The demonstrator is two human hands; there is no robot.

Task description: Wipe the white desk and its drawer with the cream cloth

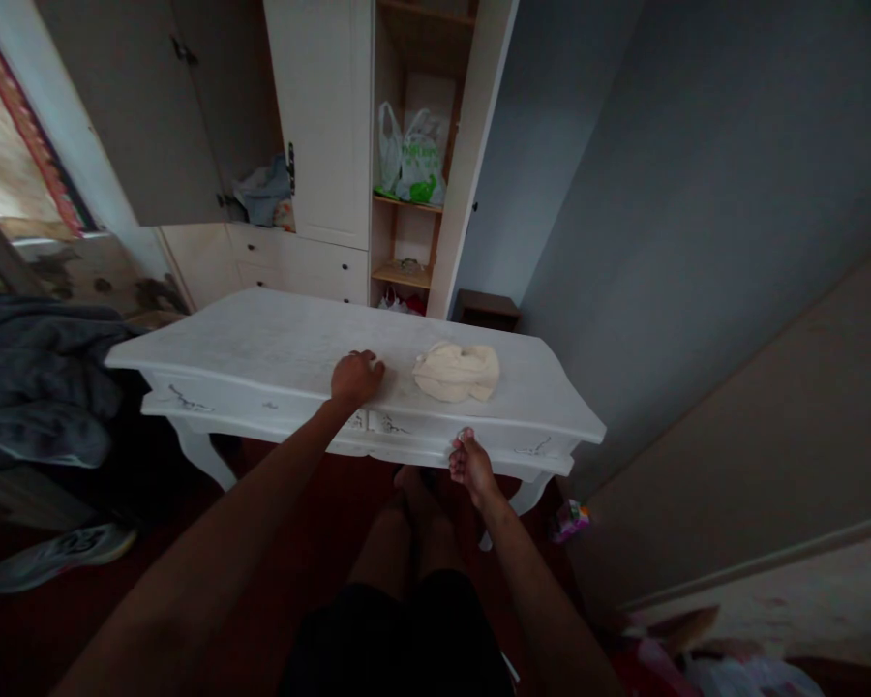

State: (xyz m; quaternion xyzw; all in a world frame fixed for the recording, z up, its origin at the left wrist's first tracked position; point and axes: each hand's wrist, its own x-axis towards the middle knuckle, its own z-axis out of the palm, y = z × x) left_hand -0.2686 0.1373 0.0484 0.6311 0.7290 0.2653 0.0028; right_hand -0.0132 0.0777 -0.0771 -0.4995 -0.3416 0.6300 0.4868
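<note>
A white table [276, 334] with carved drawer fronts stands before me. My left hand [357, 376] rests on its top near the front edge, fingers loosely bent and apart, holding nothing. Below that edge, my right hand [471, 463] is closed at the right-hand drawer [413, 423], thumb and fingers pinching its small handle, which they mostly hide. The drawer front looks flush with the table. A crumpled cream cloth [456, 372] lies on the tabletop between and beyond my hands. On the left-hand drawer [232, 399] a small handle shows.
Behind the table is a white wardrobe [326, 126] with doors ajar and plastic bags [417, 160] on a shelf. Dark clothing [36, 358] is piled at left, above a shoe [62, 557]. A grey wall [697, 213] runs along the right, with a small colourful box [570, 521] below.
</note>
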